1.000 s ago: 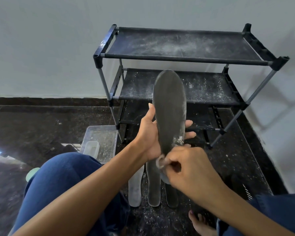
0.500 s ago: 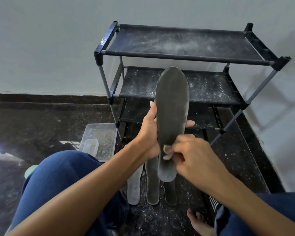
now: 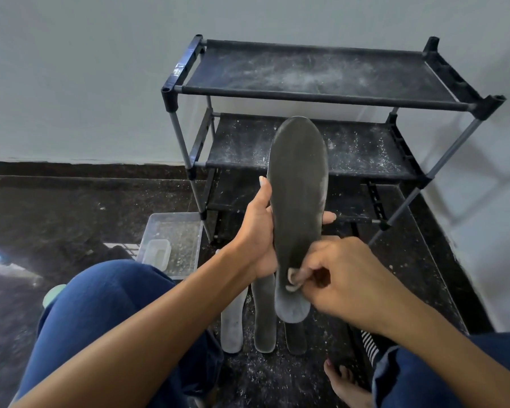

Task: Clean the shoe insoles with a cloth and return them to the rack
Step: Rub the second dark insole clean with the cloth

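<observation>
Right hand (image 3: 340,278) lower on smooth insole (image 3: 298,184)

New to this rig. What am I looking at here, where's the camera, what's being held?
No robot here: a person works bare-handed, filmed by one wide-angle camera on their head, looking down. The left hand grips a dark grey foam shoe insole held upright. The right hand pinches something small against its lower part, probably the cloth, though it is mostly hidden. On the dusty dark floor lie three more insoles, beside a clear plastic tub. Behind stands a black three-tier shoe rack, dusted white.
</observation>
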### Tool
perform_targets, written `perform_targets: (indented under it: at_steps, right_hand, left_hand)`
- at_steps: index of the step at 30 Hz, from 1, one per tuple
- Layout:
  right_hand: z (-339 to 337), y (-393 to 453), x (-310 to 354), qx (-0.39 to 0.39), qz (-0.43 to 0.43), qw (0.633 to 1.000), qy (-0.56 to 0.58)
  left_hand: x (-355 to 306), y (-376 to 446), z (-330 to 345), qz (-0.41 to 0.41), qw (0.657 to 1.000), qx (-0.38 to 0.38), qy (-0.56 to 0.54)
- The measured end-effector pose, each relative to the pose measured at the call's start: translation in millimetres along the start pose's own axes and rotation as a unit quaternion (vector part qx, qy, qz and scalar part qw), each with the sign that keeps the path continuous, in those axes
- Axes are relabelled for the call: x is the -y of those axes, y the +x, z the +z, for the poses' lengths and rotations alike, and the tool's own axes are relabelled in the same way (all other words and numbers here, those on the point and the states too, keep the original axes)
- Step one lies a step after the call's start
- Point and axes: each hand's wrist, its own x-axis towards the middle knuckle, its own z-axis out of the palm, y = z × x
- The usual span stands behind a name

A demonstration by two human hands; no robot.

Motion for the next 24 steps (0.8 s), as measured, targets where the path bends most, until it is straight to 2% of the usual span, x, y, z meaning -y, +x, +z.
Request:
perform_targets:
  at_steps: [1,4,5,10,15,19,24]
  right_hand:
    - [-3.1,-0.6,-0.3,-0.006,-0.001,1.0,0.022]
    - [-11.6,3.2,-3.9,-0.136,-0.013,0.991,-0.008]
    - [-12.1,4.5,-4.5,-0.159,-0.013,0.987,-0.025]
    - [-1.0,4.4,-5.3,-0.167,-0.042,0.983,-0.069]
    - [-2.6,9.6,-8.5,-0.242,-0.019,0.965,-0.102]
    - [4.9,8.4,-7.4,-0.227,-0.017,0.972,-0.061]
    - [15.9,1.9,0.7,-0.14,0.017,0.988,0.06]
  left_hand:
    - [-0.7,-0.3,0.0,0.004,1.0,-0.002,0.005]
    - [-0.1,-0.4,-0.9,-0.001,1.0,-0.005,0.012]
    - [0.5,-0.2,-1.3,-0.003,1.0,-0.008,0.018]
    - [-4.0,-0.9,-5.2,-0.003,1.0,-0.016,0.014]
    - [2.1,-5.5,-0.7,-0.03,0.999,0.02,0.034]
    - [5.4,-4.0,4.0,-0.007,1.0,0.022,-0.001]
    - [1.0,0.2,1.6,0.025,0.998,0.026,-0.05]
